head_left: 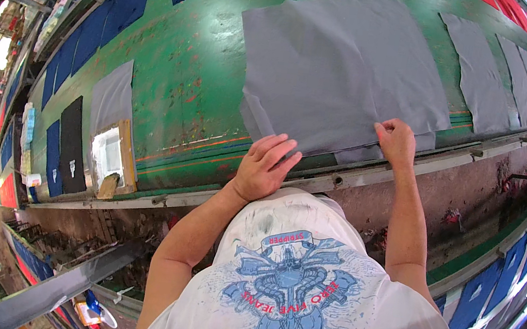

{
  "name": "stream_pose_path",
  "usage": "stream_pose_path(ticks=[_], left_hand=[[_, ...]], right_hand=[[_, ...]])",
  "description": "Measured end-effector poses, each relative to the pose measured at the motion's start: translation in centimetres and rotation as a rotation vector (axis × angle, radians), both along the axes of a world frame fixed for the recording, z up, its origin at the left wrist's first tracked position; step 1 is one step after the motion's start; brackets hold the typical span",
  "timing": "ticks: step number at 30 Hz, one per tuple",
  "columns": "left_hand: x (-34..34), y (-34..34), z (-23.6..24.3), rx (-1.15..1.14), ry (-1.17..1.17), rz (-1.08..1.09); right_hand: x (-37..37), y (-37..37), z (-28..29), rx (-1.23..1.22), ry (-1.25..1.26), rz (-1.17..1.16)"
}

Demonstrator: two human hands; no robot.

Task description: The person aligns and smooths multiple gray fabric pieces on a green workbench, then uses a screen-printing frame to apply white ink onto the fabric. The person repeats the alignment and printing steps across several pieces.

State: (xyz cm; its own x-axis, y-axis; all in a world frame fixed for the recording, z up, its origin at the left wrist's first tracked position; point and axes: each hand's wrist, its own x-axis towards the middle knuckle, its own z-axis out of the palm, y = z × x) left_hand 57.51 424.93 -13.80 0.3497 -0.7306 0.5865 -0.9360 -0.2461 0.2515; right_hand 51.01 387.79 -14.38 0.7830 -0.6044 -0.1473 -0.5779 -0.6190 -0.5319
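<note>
A large grey fabric panel (338,67) lies on the long green table (184,59) in front of me, with soft creases across it. Under its near edge, part of another grey piece pokes out. My right hand (396,141) pinches the panel's near edge between thumb and fingers, right of the middle. At the near left corner is my left hand (266,168), its fingers stretched and slightly apart, thumb beside the cloth's edge. Whether those fingertips touch the cloth is hard to tell.
Further grey panels (478,73) lie in a row to the right. On the left are a wooden-framed screen (114,156), a black strip (73,144) and navy pieces (116,12). A metal rail (369,178) runs along the table's near edge. Another table (479,262) stands at the right.
</note>
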Motion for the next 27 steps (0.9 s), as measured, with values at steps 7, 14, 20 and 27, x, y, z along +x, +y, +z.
stream_pose_path(ticks=[7, 14, 20, 27], left_hand=[[0.7, -5.3, -0.2, 0.422, 0.128, 0.016], [0.1, -3.8, 0.4, 0.52, 0.336, 0.403], [2.6, 3.2, 0.4, 0.208, 0.265, 0.582], [7.2, 12.8, 13.5, -0.562, 0.474, 0.524]], right_hand=[[0.4, -0.1, 0.4, 0.041, -0.041, 0.136], [4.2, 2.5, 3.1, 1.14, -0.509, -0.066], [10.9, 6.5, 10.8, 1.137, -0.728, 0.151], [14.6, 6.3, 19.4, 1.264, -1.041, 0.521]])
